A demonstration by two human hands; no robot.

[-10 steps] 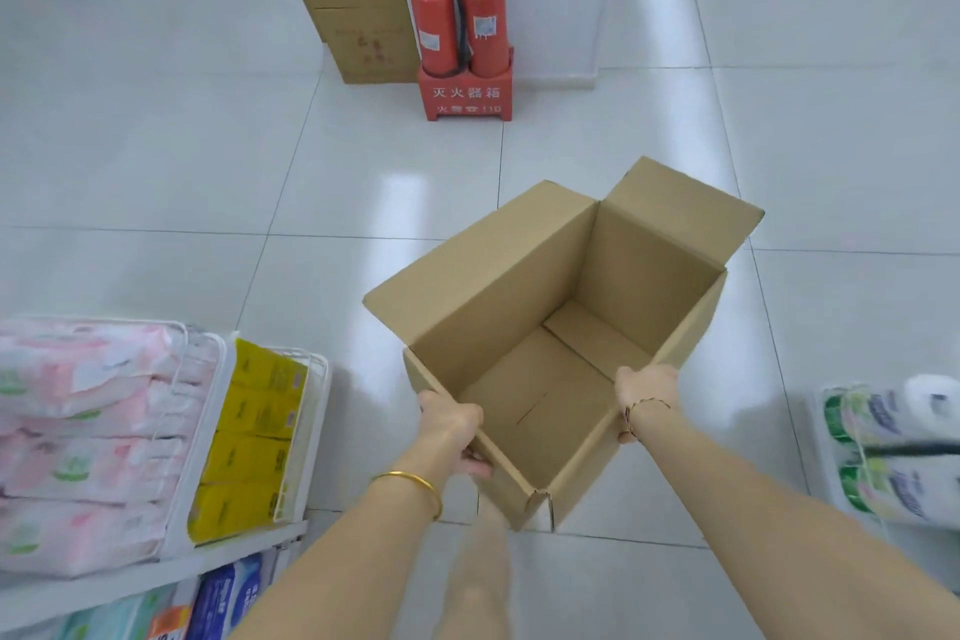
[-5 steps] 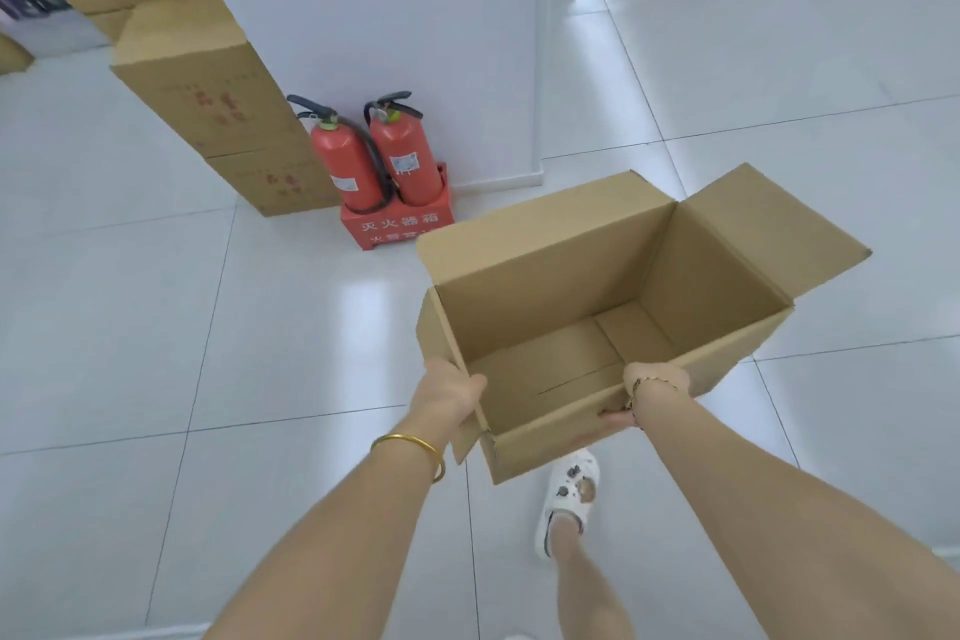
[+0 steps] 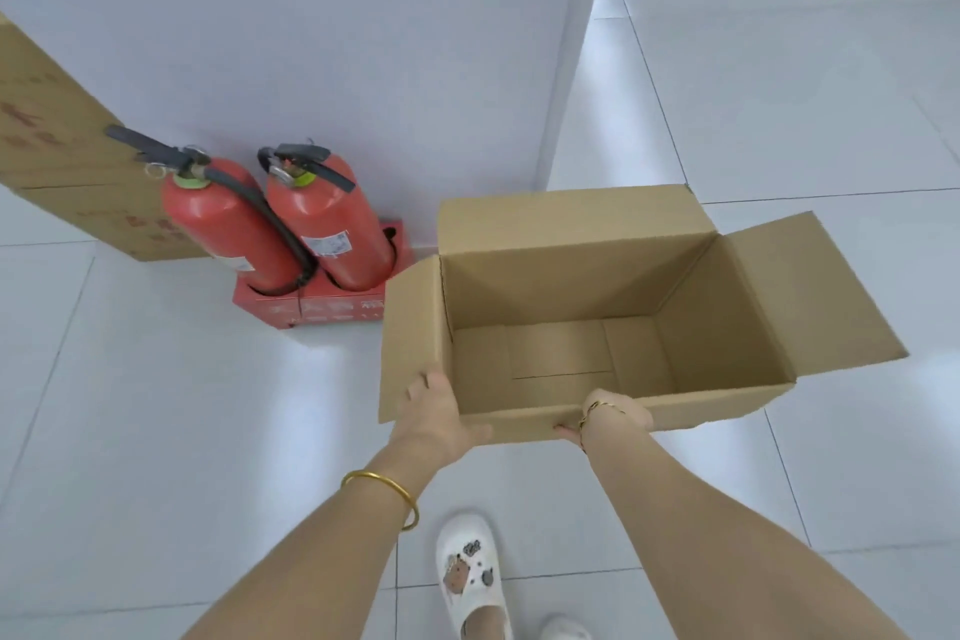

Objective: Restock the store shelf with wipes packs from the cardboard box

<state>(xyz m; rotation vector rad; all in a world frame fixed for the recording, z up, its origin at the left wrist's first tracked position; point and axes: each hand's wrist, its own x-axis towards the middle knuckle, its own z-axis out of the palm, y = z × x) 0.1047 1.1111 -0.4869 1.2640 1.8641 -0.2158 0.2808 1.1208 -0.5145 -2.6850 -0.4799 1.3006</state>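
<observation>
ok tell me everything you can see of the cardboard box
Plain brown corrugated cardboard box, rectangular, top open with its flaps folded outward, nothing inside; the bottom flaps' seam shows. It is held roughly level, long side toward the person. The left hand grips its near left corner, the right hand curls over the near rim.

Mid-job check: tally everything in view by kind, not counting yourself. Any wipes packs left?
Open cardboard box, empty: 1
Red fire extinguishers: 2
Red extinguisher stand: 1
Stacked cartons by the wall: 2
Wipes packs: 0
Total: 6
</observation>
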